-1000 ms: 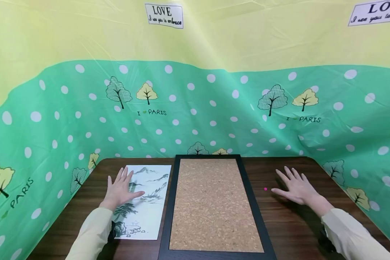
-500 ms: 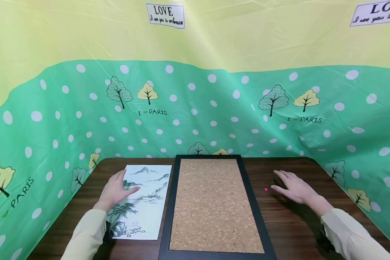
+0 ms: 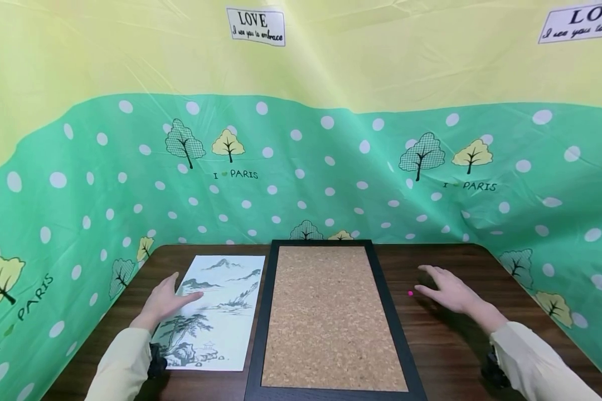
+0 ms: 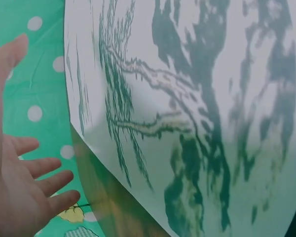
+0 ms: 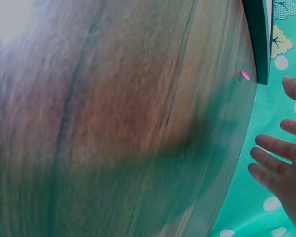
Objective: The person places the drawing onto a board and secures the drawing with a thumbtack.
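One ink-landscape print point(image 3: 226, 328) lies flat on desk point(image 3: 441, 356), just R of your L hand point(image 3: 160, 301); pink pin point(image 3: 409, 293) near your R hand point(image 3: 451, 291). Both hands empty, fingers apart. Corkboard point(image 3: 331, 317) btwn print & pin.

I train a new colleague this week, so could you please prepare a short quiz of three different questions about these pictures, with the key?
1. Which hand is nearer to the pin?
2. Seen by the person, where does the print lie?
A) on the board
B) to the left of the board
C) to the right of the board
3. True or false: the left hand holds nothing.

Key: 1. right hand; 2. B; 3. true.
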`<state>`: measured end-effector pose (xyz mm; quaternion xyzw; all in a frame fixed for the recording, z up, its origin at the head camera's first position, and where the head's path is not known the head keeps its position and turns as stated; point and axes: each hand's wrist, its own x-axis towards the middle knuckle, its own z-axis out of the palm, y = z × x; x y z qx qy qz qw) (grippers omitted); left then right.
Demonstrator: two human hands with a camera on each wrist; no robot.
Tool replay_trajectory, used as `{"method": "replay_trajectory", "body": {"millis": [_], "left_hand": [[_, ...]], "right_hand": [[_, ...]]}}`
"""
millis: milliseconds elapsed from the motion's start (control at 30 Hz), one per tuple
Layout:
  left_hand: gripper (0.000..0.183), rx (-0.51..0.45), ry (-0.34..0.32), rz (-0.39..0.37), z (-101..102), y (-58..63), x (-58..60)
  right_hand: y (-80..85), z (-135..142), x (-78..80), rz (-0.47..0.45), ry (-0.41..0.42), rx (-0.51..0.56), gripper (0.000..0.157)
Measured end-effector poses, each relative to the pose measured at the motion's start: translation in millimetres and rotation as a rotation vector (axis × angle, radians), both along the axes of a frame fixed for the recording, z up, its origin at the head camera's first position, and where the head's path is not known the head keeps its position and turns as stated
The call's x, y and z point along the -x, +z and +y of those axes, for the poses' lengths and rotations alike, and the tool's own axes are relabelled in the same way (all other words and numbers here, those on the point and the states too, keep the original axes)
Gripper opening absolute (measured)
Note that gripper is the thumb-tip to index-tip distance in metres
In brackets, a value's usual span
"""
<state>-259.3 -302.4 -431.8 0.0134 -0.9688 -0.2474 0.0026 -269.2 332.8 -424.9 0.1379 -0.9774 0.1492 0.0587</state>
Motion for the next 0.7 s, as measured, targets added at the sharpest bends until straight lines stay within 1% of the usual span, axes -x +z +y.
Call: {"method": "replay_trajectory", "body": {"millis": [167,333,567,700], "left_hand": [[0.109,0.005,0.043,-0.059,-7,2.1,-5.0],[0.106,0.008,0.078,-0.094,-11,1.3,-6.8],[0.095,0.004,0.135,-0.099,-12,-2.0,-5.5],[0.089,0.001,0.149,-0.099,-11,-3.3,-5.1]], "right_hand": [[-1.0,-5,0.8,0.001,0.02,0.071,0.048],[-7.7,-5,4.6,-0.022,0.055,0.135,0.034],[-16.8,-7,8.8,-0.054,0.073,0.222,0.024],[-19.5,-8,9.8,-0.076,0.079,0.263,0.019]]}}
